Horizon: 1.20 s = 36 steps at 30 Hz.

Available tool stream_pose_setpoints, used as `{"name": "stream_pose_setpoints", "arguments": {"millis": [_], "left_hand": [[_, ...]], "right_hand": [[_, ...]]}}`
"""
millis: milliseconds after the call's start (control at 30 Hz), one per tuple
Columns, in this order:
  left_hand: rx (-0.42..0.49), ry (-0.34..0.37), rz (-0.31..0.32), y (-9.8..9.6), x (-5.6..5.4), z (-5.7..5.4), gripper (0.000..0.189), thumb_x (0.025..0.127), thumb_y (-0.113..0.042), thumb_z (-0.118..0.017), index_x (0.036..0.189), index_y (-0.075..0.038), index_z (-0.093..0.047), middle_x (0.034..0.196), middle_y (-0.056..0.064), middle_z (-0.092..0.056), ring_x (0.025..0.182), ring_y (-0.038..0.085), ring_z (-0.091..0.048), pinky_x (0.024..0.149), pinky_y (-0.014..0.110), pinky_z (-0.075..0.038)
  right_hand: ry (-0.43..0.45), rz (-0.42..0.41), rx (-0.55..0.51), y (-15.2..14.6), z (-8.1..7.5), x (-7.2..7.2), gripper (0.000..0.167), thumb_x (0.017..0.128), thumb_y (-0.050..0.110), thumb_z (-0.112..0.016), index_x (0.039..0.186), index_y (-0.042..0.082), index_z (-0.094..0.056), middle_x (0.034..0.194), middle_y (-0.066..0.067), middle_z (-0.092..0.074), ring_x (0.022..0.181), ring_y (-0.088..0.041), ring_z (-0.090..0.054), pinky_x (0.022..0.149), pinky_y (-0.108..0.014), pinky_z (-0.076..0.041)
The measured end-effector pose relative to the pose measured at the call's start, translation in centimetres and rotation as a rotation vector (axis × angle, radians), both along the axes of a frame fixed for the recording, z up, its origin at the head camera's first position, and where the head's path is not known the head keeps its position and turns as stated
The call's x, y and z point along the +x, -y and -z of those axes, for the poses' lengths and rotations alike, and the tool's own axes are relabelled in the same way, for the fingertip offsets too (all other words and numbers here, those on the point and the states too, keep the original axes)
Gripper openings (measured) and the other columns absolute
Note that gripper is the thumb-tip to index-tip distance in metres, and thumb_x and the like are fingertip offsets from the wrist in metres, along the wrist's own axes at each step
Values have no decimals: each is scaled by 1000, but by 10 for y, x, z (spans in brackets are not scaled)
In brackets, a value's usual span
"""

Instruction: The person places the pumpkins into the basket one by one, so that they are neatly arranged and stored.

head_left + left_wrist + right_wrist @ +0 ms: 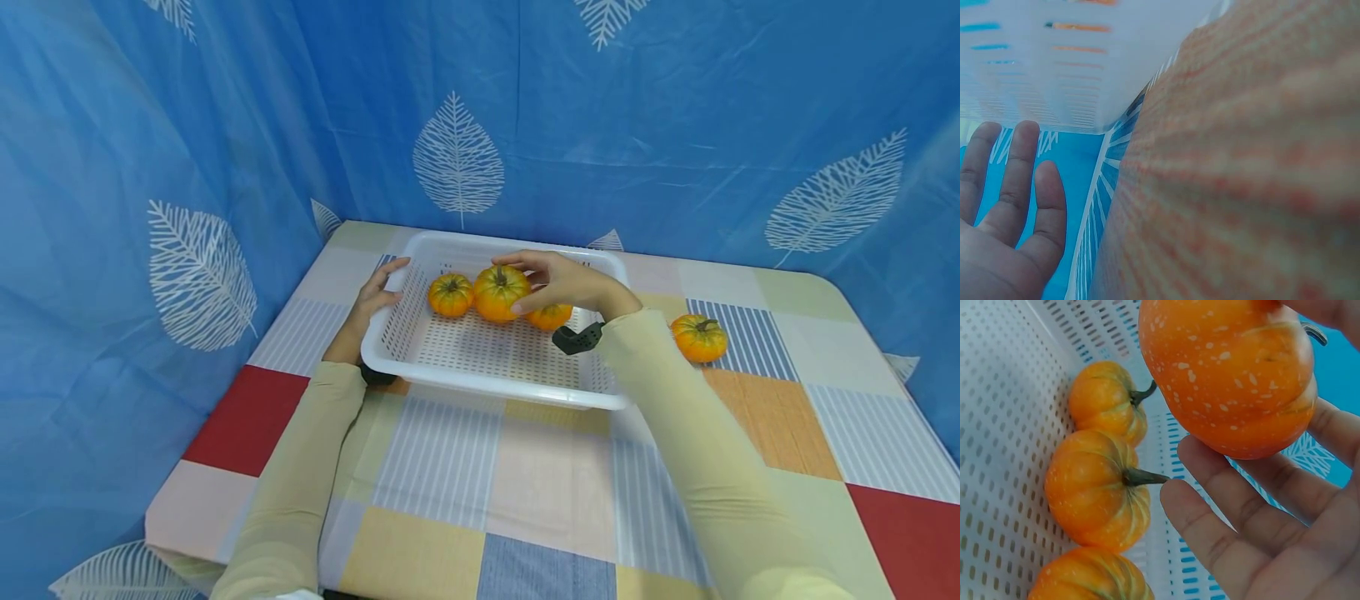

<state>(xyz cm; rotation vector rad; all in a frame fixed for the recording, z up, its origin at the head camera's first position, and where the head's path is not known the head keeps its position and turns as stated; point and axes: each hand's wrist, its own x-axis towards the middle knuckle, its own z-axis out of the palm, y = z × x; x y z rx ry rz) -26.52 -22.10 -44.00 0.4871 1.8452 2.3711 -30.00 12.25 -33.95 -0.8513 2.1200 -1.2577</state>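
Right fingers (1200, 522) curled round pumpkin (1229, 381); second pumpkin (552, 317) partly hidden; left fingers (1019, 165) spread, empty.

Blue curtain (570, 125) with white leaf motifs (459, 158), behind and beside a multicoloured patchwork tablecloth (555, 471).

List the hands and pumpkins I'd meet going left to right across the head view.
Left hand → leftmost pumpkin → held pumpkin → partly hidden pumpkin → far-right pumpkin. The right hand overlaps the held and partly hidden pumpkins, so I leave it out.
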Motion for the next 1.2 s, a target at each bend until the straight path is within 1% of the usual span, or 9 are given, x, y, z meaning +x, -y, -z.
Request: {"name": "stream_pose_setpoints", "arguments": {"millis": [167, 300, 500, 600, 767, 867, 933, 1100, 1200], "left_hand": [[9, 4, 15, 0, -1, 0, 67, 98, 1, -34, 164, -5, -28, 176, 27, -16, 149, 43, -34, 103, 31, -53], [16, 8, 18, 0, -2, 1, 68, 97, 1, -33, 164, -5, -28, 177, 26, -14, 151, 44, -31, 105, 33, -51], [31, 17, 10, 0, -2, 1, 66, 96, 2, -33, 161, -10, -35, 176, 26, -17, 141, 37, -40, 102, 32, -54], [36, 16, 8, 0, -2, 1, 66, 96, 2, -34, 160, -12, -36, 175, 26, -18, 138, 34, -42, 99, 31, -55], [45, 12, 21, 1, -3, 3, 66, 96, 3, -33, 161, -12, -36, 175, 26, -17, 135, 31, -45, 98, 31, -55], [44, 7, 25, 2, -4, 4, 66, 97, 2, -33, 161, -13, -37, 174, 27, -18, 133, 29, -48, 98, 32, -56], [41, 1, 24, 2, -4, 5, 66, 97, 2, -32, 162, -11, -36, 174, 27, -19, 133, 29, -49, 98, 31, -56], [33, 5, 27, 2, -5, 4, 65, 97, 1, -34, 161, -14, -37, 173, 26, -19, 133, 30, -47, 99, 33, -56], [-6, 7, 14, 3, -4, 4, 65, 97, 0, -35, 161, -15, -37, 173, 26, -20, 131, 30, -48, 97, 33, -58]], "right_hand": [[1, 0, 7, 7, 3, -2, 77, 94, 9, -78, 163, 6, -45, 167, -17, -42, 150, -37, -42, 124, -55, -35], [-1, -18, 19, 14, 7, -4, 77, 94, 11, -79, 163, 9, -46, 168, -15, -41, 154, -35, -37, 126, -56, -32], [3, -40, 32, 26, 10, -4, 79, 92, 13, -79, 163, 7, -47, 168, -15, -42, 153, -36, -37, 127, -54, -29], [3, -52, 27, 32, 11, -3, 79, 91, 12, -79, 162, 6, -47, 167, -16, -43, 151, -36, -39, 128, -53, -29], [16, -85, 26, 42, 16, -4, 80, 91, 12, -78, 163, 4, -45, 166, -17, -44, 149, -36, -40, 126, -52, -32], [33, -86, 41, 48, 18, -4, 81, 91, 13, -78, 164, 5, -43, 168, -17, -42, 149, -35, -40, 125, -51, -34], [47, -79, 53, 51, 20, -4, 82, 92, 14, -79, 165, 6, -43, 169, -16, -40, 150, -35, -39, 126, -51, -34], [76, -73, 99, 61, 25, -2, 81, 93, 15, -80, 165, 10, -44, 170, -16, -38, 152, -34, -37, 127, -50, -31], [80, -80, 111, 67, 29, -1, 79, 94, 14, -80, 164, 9, -45, 170, -17, -38, 152, -34, -37, 128, -50, -30]]}}
